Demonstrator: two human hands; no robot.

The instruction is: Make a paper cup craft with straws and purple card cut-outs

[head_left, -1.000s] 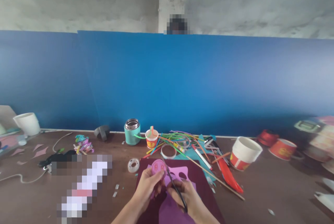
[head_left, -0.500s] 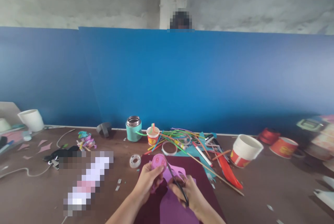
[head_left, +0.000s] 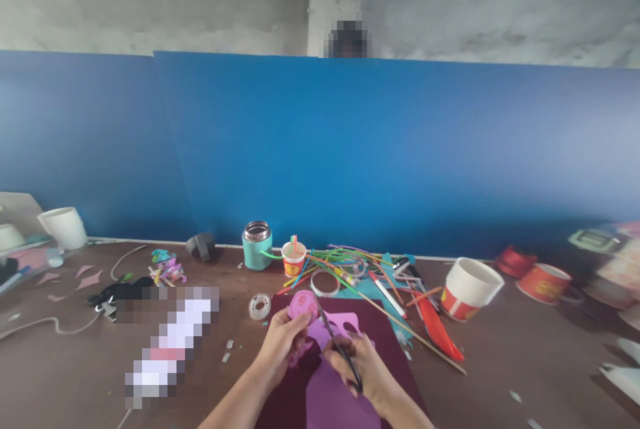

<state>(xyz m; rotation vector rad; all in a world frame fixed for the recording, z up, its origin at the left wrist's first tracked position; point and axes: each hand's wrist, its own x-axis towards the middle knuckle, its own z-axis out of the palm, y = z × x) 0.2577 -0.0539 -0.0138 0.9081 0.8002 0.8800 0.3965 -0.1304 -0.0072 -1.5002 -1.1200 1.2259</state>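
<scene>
My left hand (head_left: 281, 343) is closed on a round pink paper disc (head_left: 303, 305) with markings drawn on it, pinched between thumb and fingers. My right hand (head_left: 353, 362) grips dark-handled scissors (head_left: 341, 352), whose blades point up and left to the disc's right edge. Whether the blades are parted I cannot tell. Beneath both hands, a purple paper sheet (head_left: 333, 392) with rounded cut-outs along its top lies on a dark maroon board (head_left: 285, 409). Some pink paper hangs below my left fingers, partly hidden.
Behind my hands stand a teal flask (head_left: 257, 252) and a small paper cup (head_left: 293, 261). A tape roll (head_left: 259, 307) lies to the left. Coloured pipe cleaners (head_left: 350, 262), markers and a wooden stick (head_left: 415, 335) spread rightward, near stacked paper cups (head_left: 470, 289). A blue partition (head_left: 320, 149) closes the back.
The pink disc has tilted and shifted slightly left in my left hand. The scissors stay beside its edge, with my right hand almost unmoved.
</scene>
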